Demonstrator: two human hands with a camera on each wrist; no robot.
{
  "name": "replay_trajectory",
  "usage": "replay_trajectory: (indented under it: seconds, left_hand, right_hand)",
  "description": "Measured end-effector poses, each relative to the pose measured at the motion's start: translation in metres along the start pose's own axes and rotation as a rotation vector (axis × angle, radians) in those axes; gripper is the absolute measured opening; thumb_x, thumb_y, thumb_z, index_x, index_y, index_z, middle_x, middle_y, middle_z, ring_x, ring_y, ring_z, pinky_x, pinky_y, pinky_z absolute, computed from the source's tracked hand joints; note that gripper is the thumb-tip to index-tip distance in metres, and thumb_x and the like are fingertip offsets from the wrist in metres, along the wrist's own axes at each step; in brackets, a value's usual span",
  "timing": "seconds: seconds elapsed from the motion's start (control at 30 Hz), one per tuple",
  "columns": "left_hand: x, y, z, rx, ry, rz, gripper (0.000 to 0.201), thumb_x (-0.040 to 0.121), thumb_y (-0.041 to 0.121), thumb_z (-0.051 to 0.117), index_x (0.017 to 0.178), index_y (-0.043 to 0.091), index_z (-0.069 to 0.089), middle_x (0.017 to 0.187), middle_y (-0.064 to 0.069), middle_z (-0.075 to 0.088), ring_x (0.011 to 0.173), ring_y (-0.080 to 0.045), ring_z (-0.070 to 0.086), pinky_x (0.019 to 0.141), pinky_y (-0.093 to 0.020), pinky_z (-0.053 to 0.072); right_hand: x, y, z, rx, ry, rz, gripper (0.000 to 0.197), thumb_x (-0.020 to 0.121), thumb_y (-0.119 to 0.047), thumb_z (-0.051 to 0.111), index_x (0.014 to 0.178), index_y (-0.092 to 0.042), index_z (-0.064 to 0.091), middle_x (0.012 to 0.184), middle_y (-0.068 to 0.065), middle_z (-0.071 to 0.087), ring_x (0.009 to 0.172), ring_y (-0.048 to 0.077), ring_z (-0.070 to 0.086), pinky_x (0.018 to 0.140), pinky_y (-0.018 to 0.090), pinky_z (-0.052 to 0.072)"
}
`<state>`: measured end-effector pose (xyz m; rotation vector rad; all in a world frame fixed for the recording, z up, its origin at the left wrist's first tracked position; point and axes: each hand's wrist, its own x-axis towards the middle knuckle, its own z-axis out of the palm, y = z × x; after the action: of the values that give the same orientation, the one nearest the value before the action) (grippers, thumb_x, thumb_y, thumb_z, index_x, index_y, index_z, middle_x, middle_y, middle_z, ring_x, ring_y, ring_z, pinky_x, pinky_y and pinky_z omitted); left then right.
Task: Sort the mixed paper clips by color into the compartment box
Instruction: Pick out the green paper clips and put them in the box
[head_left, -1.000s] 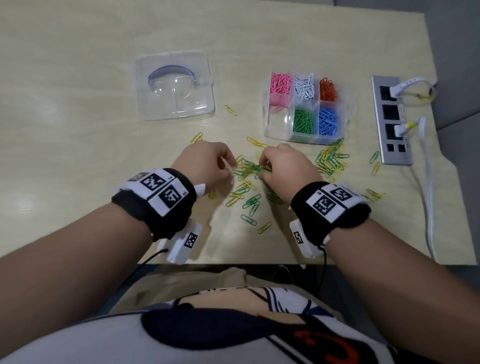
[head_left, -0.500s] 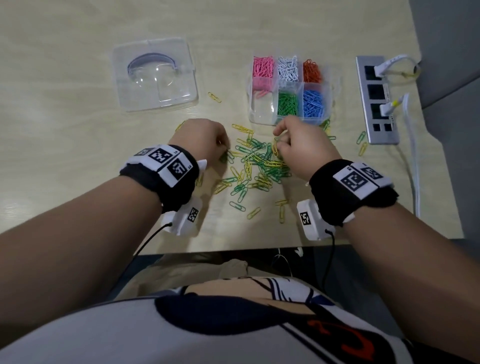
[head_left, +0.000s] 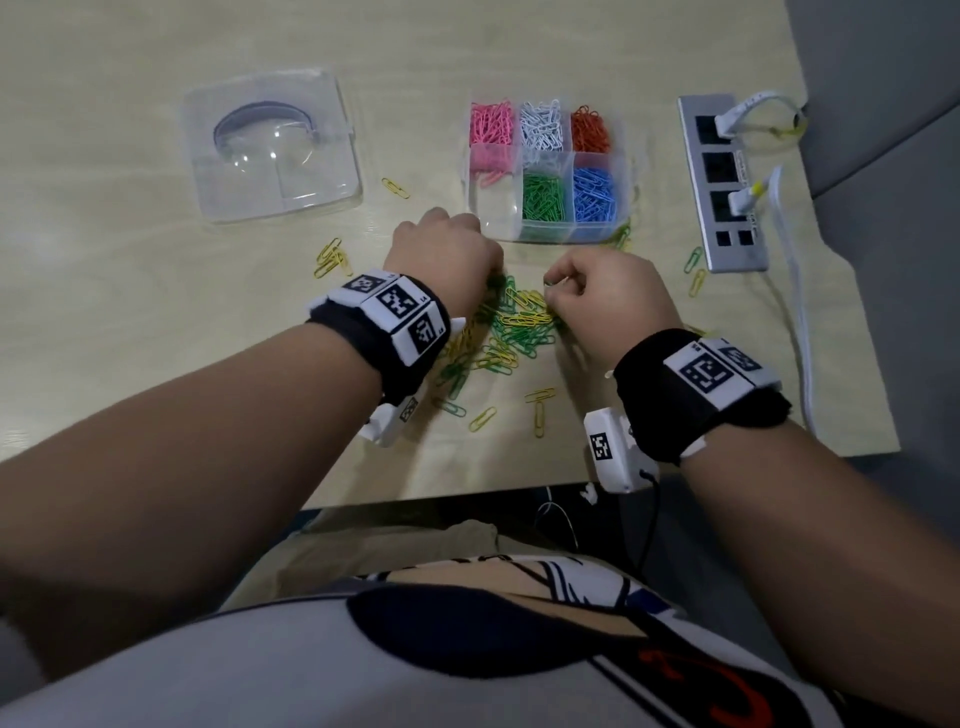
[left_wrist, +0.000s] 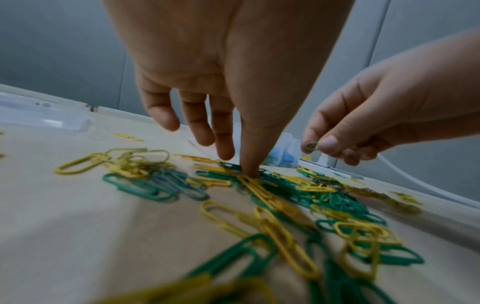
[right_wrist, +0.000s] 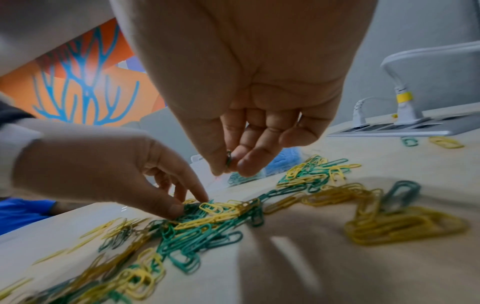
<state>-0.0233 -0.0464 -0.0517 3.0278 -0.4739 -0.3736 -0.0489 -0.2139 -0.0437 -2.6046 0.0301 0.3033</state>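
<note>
No legible text, brand or number is found in any view. The wristbands (head_left: 395, 322) carry black-and-white square code markers only, and a small print beside one marker is too small to read.

Pale wooden desk (head_left: 130, 322); grey wall (left_wrist: 59, 51) behind — an orange-and-blue mural (right_wrist: 85, 86) beyond.
</note>
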Motion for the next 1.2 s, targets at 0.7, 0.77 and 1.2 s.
replay_trajectory:
  seconds: [0.7, 0.77, 1.2]
  left_hand:
    - [-0.041, -0.007, -0.015, -1.748, -0.296, -0.548, 0.022, 0.091, -0.003, 0.040, 0.090, 0.010, 0.058, 0.061, -0.005, 0.060, 0.051, -0.013, 0.057, 0.052, -0.022, 0.052]
    - [-0.045, -0.008, -0.016, -1.844, -0.396, -0.650, 0.021, 0.092, 0.008, 0.037, 0.084, 0.008, 0.057, 0.063, -0.006, 0.060, 0.050, -0.014, 0.055, 0.052, -0.021, 0.052]
    - [-0.059, -0.015, 0.001, -1.710, -0.414, -0.741, 0.026, 0.103, 0.022, 0.040, 0.082, 0.015, 0.054, 0.060, 0.003, 0.055, 0.052, -0.007, 0.048, 0.048, -0.016, 0.046]
  right_hand:
    - [-0.019, -0.043, 0.011, 0.292, 0.084, -0.418, 0.006, 0.079, -0.019, 0.070, 0.084, -0.018, 0.066, 0.076, -0.009, 0.060, 0.061, -0.004, 0.045, 0.061, 0.019, 0.037]
    - [-0.021, -0.048, 0.014, 0.237, 0.046, -0.478, 0.006, 0.082, -0.023, 0.068, 0.087, -0.019, 0.070, 0.080, -0.005, 0.063, 0.068, 0.003, 0.050, 0.067, 0.025, 0.040]
    - [0.005, -0.012, 0.013, -0.297, -0.084, -0.083, 0.012, 0.092, -0.032, 0.055, 0.093, -0.021, 0.061, 0.100, 0.002, 0.058, 0.086, 0.024, 0.057, 0.076, 0.035, 0.046]
